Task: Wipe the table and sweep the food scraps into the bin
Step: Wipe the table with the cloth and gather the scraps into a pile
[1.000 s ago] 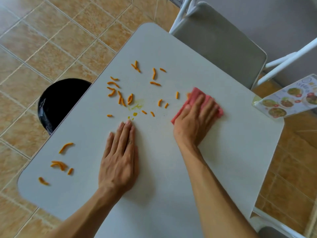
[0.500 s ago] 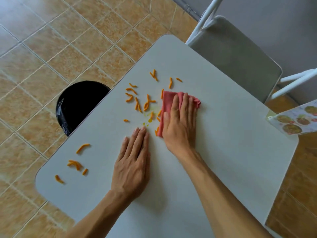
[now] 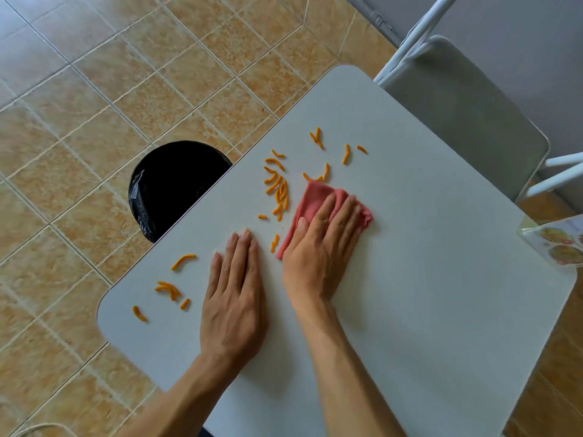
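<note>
My right hand (image 3: 318,253) lies flat on a pink cloth (image 3: 315,197) and presses it onto the white table (image 3: 441,294). Just left of it, my left hand (image 3: 235,294) rests palm down on the tabletop with fingers together, holding nothing. Orange food scraps (image 3: 279,189) are bunched to the left of the cloth, with a few more (image 3: 317,138) farther back. Another small group of scraps (image 3: 168,290) lies near the table's left corner. A black bin (image 3: 167,181) with a plastic liner stands on the floor, partly under the table's left edge.
A grey folding chair (image 3: 457,115) with white legs stands at the table's far side. A picture menu card (image 3: 558,244) sits at the table's right edge. Tan floor tiles (image 3: 94,89) surround the table on the left.
My right hand has pushed the cloth leftward across the table, gathering the middle scraps into a tighter bunch nearer the bin side. The yellow smear is gone. My left hand has stayed flat.
</note>
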`<state>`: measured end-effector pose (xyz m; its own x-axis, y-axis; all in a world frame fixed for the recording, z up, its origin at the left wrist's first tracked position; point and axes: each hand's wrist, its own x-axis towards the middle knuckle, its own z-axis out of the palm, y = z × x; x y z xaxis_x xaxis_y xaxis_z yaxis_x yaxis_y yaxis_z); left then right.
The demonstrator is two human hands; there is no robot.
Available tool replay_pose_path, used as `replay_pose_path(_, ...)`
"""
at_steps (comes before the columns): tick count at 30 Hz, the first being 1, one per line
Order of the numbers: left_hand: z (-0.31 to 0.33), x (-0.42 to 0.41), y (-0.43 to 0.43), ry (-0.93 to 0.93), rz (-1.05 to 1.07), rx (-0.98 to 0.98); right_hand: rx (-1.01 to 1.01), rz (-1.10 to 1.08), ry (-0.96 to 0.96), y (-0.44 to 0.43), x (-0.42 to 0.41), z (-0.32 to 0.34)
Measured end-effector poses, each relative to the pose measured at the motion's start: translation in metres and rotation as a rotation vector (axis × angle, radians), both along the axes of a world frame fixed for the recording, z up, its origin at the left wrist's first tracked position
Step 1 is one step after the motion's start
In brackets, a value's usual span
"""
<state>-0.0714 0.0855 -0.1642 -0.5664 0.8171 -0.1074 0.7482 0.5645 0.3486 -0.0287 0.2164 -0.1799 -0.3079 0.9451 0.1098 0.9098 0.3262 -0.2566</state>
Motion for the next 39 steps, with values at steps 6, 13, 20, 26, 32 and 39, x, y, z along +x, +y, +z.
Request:
replay_pose_path(6, 0.001, 0.0, 0.0, -0.024, 0.003, -0.012, 0.019, 0.509, -0.104, -0.008, 0.019, 0.002)
replay_pose_path(13, 0.0, 0.001, -0.001, -0.034, 0.015, -0.011, -0.008, 0.163, -0.047, -0.032, 0.017, 0.002)
replay_pose_path(20, 0.002, 0.001, -0.001, -0.017, 0.008, 0.02, 0.034, 0.048, -0.095, -0.015, 0.067, 0.007)
replay_pose_path(26, 0.005, -0.001, 0.001, -0.066, 0.014, 0.051, 0.002, 0.634, -0.138, -0.019, 0.095, 0.007)
replay_pose_path(32, 0.017, 0.012, 0.031, -0.143, 0.019, 0.249, 0.019, -0.057, -0.04, 0.049, 0.063, -0.001)
replay_pose_path(39, 0.001, 0.023, 0.1, -0.085, 0.02, 0.141, 0.016, 0.557, -0.106, 0.113, 0.103, 0.008)
